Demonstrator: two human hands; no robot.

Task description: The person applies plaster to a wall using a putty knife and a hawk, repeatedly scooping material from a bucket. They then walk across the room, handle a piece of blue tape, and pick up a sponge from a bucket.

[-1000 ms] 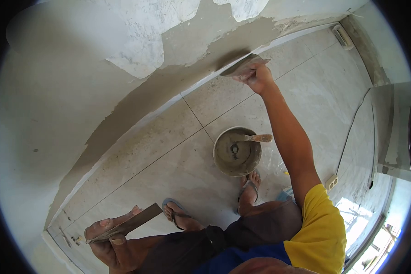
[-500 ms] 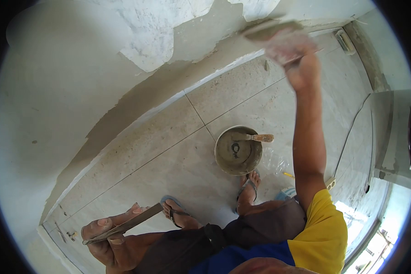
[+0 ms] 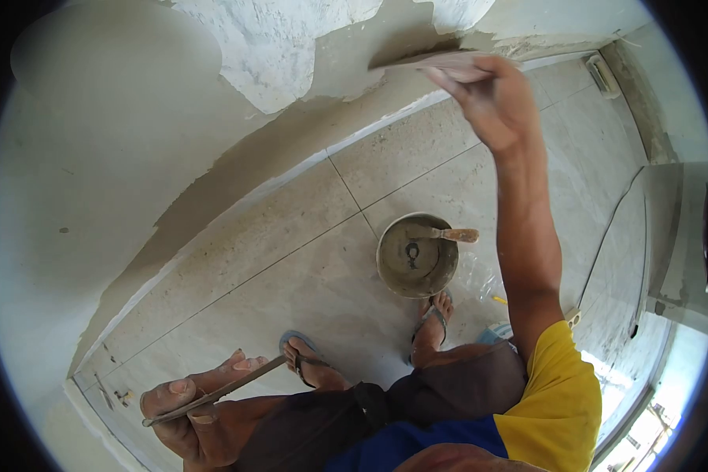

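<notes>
My right hand (image 3: pixel 492 98) is raised at the wall, its fingers closed on a flat trowel (image 3: pixel 440 63) smeared with pale material. The trowel's blade lies close along the wall (image 3: pixel 354 59); whether its whole edge touches cannot be made out. At the lower left, my left hand (image 3: pixel 189 413) grips a thin flat plate (image 3: pixel 240 381), seen almost edge-on. Between the hands and near my foot stands a round bucket (image 3: pixel 380 259) with grey paste inside. Across the bucket's rim rests a putty knife (image 3: pixel 458 234) with a worn wooden handle.
Tiled floor (image 3: pixel 291 275) runs along the wall's base. A float-like tool (image 3: pixel 603 76) lies in the far right corner. A dark cable (image 3: pixel 602 244) trails on the right, near clear plastic (image 3: pixel 476 271) and a blue-white container (image 3: pixel 494 333). Small items (image 3: pixel 120 397) lie at lower left.
My right hand has swung left with the trowel, whose blade is now flatter along the wall. My left hand keeps its hold on the plate. The view has shifted slightly.
</notes>
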